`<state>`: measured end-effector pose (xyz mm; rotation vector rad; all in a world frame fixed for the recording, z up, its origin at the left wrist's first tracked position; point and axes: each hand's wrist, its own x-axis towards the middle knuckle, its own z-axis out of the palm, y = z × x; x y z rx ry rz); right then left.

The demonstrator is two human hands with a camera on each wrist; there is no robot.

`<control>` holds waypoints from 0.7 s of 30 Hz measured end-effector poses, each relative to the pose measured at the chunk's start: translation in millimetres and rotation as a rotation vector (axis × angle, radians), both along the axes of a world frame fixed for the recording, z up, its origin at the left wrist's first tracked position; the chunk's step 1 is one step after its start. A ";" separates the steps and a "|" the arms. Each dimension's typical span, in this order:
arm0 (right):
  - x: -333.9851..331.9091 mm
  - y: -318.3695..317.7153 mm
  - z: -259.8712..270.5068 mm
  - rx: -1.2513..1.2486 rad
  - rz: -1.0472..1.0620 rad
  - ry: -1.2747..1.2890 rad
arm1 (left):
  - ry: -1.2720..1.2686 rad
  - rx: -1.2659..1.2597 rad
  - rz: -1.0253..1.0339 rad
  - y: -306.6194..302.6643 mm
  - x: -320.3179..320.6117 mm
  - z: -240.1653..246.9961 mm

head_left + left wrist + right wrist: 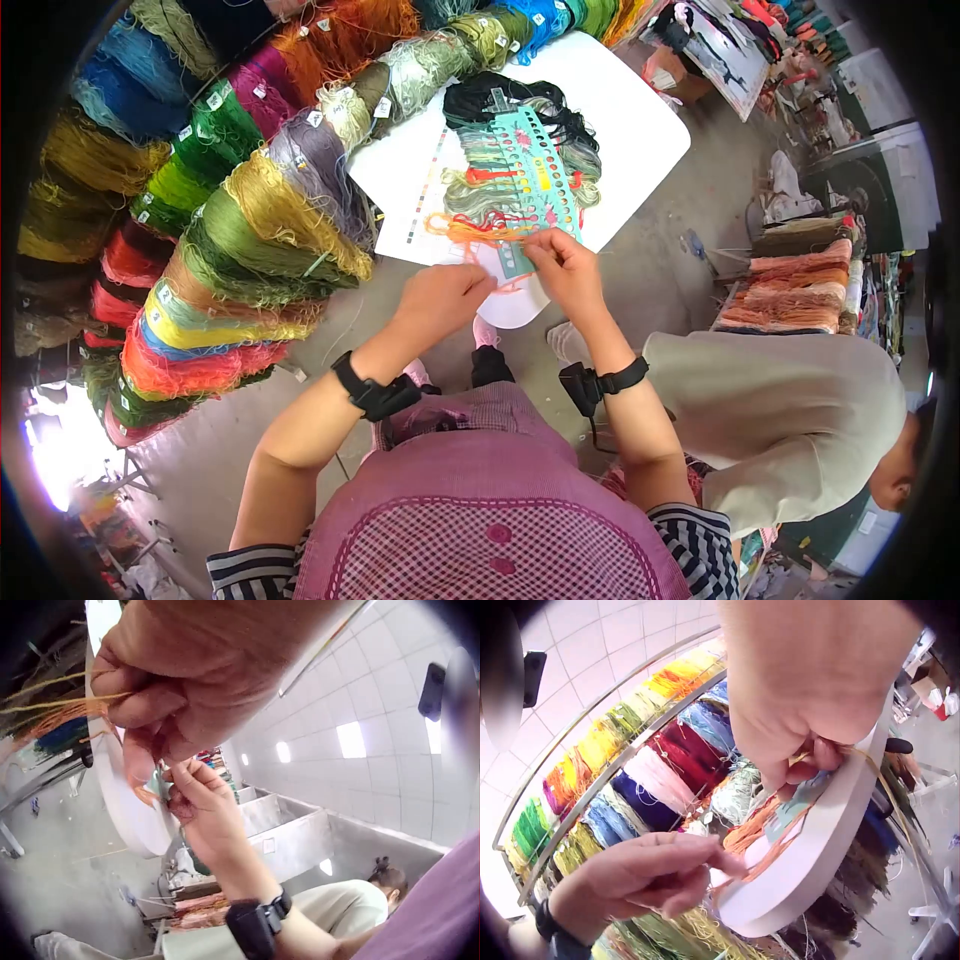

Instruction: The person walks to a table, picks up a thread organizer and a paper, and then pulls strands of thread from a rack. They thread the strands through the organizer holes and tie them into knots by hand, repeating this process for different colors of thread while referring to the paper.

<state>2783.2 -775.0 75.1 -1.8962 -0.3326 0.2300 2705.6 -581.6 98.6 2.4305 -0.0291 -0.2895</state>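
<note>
On the white board [640, 150] lies a turquoise thread card [545, 165] with rows of holes, hung with looped skeins in black, grey, green and red. Across its near end runs a bundle of orange thread [465, 228]. My left hand [440, 300] is beside that end, fingers curled and pinching strands of orange thread [146, 796] at the thumb. Yellow strands [52, 686] pass by its fingers. At the card's near right edge my right hand [568, 275] pinches a yellowish thread [881, 776], whose tail hangs over the board's edge. Its fingertips are partly hidden.
Racks of coloured yarn skeins [240, 250] stand close on the left and behind the board. To the right, a person in light trousers [790, 410] is bent close by. Beyond are stacked salmon-coloured skeins [790, 285]. A printed colour strip [428, 185] lies left of the card.
</note>
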 end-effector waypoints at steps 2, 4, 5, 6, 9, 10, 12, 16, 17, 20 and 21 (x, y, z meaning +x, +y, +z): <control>-0.3 -2.5 -6.0 -0.014 0.008 -0.005 | 0.134 -0.233 0.076 4.0 -1.9 1.7; -3.7 -1.9 -7.3 -0.027 0.018 -0.006 | 0.271 -0.464 0.156 5.6 -0.9 6.5; -5.4 -0.7 -6.3 -0.026 0.013 -0.045 | 0.384 -0.731 0.258 4.6 4.8 8.5; -6.4 0.2 -5.3 -0.024 0.005 -0.086 | 0.495 -0.999 0.357 2.3 8.8 10.0; -9.0 3.9 -7.5 -0.153 0.016 -0.278 | 0.497 -1.204 0.427 -7.4 10.9 7.2; -11.3 5.4 -6.9 -0.154 0.015 -0.277 | 0.498 -1.204 0.426 -8.6 10.7 3.8; -16.8 9.4 -2.5 -0.191 0.106 -0.508 | 0.419 -1.277 0.458 -8.6 10.4 -3.6; -22.6 11.5 10.4 -0.089 0.084 -0.377 | 0.320 -1.222 0.410 -7.2 11.7 -1.9; -20.3 8.3 11.0 -0.102 0.088 -0.307 | 0.284 -1.151 0.420 -12.3 12.9 2.0; -20.9 8.3 14.0 -0.096 0.098 -0.219 | 0.306 -1.028 0.403 -13.1 18.8 1.4; -21.3 9.0 14.9 -0.077 0.098 -0.203 | 0.365 -0.975 0.373 -12.5 20.3 -2.5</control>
